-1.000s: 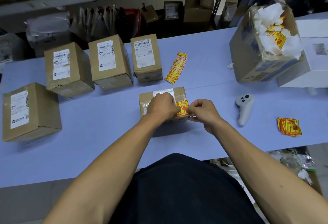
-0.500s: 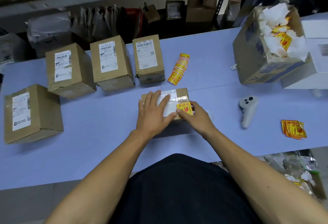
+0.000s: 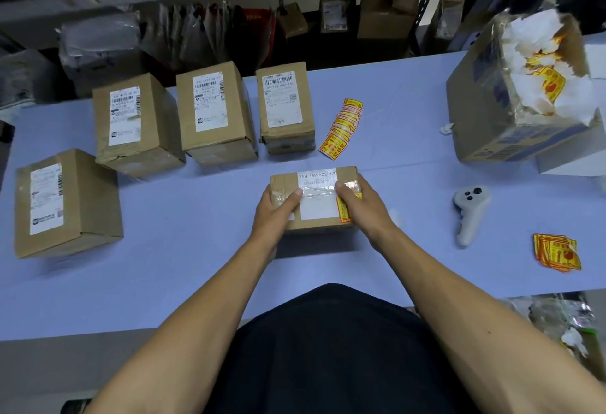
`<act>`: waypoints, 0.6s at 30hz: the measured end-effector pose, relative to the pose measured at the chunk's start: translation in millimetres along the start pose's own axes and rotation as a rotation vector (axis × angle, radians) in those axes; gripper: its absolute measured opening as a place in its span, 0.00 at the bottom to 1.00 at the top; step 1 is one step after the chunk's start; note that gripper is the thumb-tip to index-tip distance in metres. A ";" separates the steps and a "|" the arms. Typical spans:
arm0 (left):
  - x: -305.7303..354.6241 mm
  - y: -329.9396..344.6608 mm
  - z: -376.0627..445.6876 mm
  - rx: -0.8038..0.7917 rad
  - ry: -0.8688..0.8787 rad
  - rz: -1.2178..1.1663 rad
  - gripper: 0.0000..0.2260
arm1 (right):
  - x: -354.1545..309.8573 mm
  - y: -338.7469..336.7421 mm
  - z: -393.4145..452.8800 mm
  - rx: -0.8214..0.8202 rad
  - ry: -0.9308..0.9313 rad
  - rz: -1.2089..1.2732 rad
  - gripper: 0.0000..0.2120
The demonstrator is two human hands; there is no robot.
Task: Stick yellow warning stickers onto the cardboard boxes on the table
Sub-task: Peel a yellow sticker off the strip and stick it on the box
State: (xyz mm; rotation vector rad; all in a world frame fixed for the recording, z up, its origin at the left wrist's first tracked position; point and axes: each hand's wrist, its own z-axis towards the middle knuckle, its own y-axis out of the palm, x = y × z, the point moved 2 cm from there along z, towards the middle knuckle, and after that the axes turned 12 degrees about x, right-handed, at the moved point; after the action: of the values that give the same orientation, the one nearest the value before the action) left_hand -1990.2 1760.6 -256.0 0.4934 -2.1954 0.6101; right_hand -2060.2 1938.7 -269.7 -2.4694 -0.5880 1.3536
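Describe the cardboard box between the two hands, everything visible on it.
The small box is brown cardboard, lying flat on the blue table near its front edge. A white shipping label with printed numbers covers its top, crossed by shiny clear tape. A yellow warning sticker sits at the label's right side, partly covered. The left hand grips its left end, thumb on top; the right hand grips its right end over the sticker.
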 end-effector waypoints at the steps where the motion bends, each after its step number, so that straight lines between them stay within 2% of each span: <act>1: -0.8 1.0 0.4 0.005 0.000 -0.018 0.20 | 0.2 1.1 -0.2 0.011 -0.023 -0.013 0.27; 6: 1.3 2.5 -0.3 0.012 -0.005 -0.039 0.20 | -1.6 1.2 -1.4 0.037 -0.062 -0.038 0.26; 10: 22.9 16.0 3.9 -0.021 0.089 -0.057 0.19 | -15.0 -20.1 -1.1 0.080 -0.073 0.061 0.25; 13: 51.1 46.9 5.1 -0.093 0.163 -0.065 0.20 | -24.5 -55.4 9.4 0.152 -0.099 0.147 0.19; 18: 80.4 118.3 10.0 -0.209 0.184 -0.056 0.17 | -27.5 -113.7 37.4 0.239 -0.067 0.171 0.17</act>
State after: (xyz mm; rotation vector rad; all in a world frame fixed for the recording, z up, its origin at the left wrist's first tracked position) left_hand -2107.6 1838.7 -230.4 0.3721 -2.0353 0.3748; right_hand -2130.4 2027.6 -222.1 -2.3301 -0.2162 1.4794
